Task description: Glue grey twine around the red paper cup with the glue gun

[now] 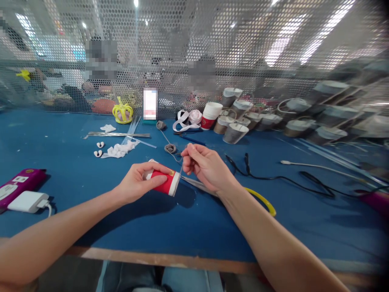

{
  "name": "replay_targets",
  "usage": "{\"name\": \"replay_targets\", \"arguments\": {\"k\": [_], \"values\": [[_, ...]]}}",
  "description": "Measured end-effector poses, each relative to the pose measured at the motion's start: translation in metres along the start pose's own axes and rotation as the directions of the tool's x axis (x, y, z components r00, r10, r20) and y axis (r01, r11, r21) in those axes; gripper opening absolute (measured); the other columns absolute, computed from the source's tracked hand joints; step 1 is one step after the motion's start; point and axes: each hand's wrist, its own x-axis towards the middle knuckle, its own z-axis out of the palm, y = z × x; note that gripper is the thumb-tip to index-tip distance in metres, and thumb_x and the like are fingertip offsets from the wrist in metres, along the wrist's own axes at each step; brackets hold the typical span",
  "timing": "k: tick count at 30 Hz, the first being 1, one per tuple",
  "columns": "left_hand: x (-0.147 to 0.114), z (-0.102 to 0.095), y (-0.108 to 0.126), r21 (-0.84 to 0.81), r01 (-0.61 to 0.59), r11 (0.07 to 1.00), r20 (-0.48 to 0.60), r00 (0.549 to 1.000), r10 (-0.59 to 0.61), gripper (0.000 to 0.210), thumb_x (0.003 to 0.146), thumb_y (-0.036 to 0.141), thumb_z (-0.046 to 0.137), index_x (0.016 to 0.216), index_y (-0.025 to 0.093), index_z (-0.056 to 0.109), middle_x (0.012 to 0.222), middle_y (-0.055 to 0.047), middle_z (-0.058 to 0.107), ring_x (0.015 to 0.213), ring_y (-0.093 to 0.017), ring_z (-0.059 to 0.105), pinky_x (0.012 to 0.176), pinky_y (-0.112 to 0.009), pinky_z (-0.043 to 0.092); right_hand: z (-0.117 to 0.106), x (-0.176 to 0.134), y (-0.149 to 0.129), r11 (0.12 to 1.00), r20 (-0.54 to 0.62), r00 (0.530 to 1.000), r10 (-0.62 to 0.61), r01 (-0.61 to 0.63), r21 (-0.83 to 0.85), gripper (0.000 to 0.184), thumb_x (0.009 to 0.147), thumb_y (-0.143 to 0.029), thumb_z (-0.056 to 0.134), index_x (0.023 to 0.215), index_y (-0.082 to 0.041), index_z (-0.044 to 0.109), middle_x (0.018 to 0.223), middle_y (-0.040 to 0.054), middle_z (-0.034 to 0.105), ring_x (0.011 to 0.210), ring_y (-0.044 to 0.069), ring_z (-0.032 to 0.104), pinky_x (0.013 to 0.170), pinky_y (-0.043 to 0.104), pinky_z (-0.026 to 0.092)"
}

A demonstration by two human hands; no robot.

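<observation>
My left hand [140, 181] is wrapped round a red and white paper cup [165, 184], tilted on its side above the table with its rim facing right. Just right of that rim, my right hand [200, 164] pinches a thin grey yarn [181, 168] that runs down to the cup's edge. A small grey yarn ball [170, 148] lies behind the hands, and a second grey yarn ball [160, 125] sits farther back. Under my right wrist lie scissors with metal blades [199, 185] and a yellow handle [261, 199], partly hidden by the arm.
Wrapped grey cups [236, 133] and a stack of paper cups [210, 115] stand at the back right. A phone [150, 104] leans on the mesh panel beside a yellow basket-like item [122, 112]. Black cable [273, 177] crosses the right; a purple power strip [26, 184] lies left.
</observation>
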Motion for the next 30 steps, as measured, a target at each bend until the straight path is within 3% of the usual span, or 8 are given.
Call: {"name": "replay_targets", "arguments": {"k": [21, 30], "values": [[-0.0024, -0.0014, 0.0029, 0.091, -0.077, 0.993, 0.006, 0.997, 0.077, 0.016, 0.071, 0.027, 0.067, 0.082, 0.015, 0.070, 0.092, -0.008, 0.071, 0.074, -0.015, 0.065, 0.065, -0.022, 0.052, 0.0016, 0.0005, 0.0052, 0.999, 0.020, 0.999, 0.050, -0.050, -0.004, 0.034, 0.066, -0.050, 0.065, 0.064, -0.017, 0.056, 0.047, -0.0063, 0.053, 0.041, 0.005, 0.047, 0.041, 0.020, 0.035], [-0.0021, -0.0002, 0.0031, 0.038, -0.079, 0.996, 0.004, 0.997, 0.079, 0.011, 0.070, 0.020, 0.068, 0.080, 0.016, 0.071, 0.088, -0.006, 0.072, 0.071, -0.012, 0.065, 0.065, -0.019, 0.052, 0.0022, 0.0006, 0.0038, 0.999, 0.018, 0.999, 0.041, -0.041, 0.005, 0.034, 0.066, -0.049, 0.066, 0.063, -0.017, 0.056, 0.046, -0.0067, 0.052, 0.040, 0.005, 0.047, 0.041, 0.020, 0.035]]}}
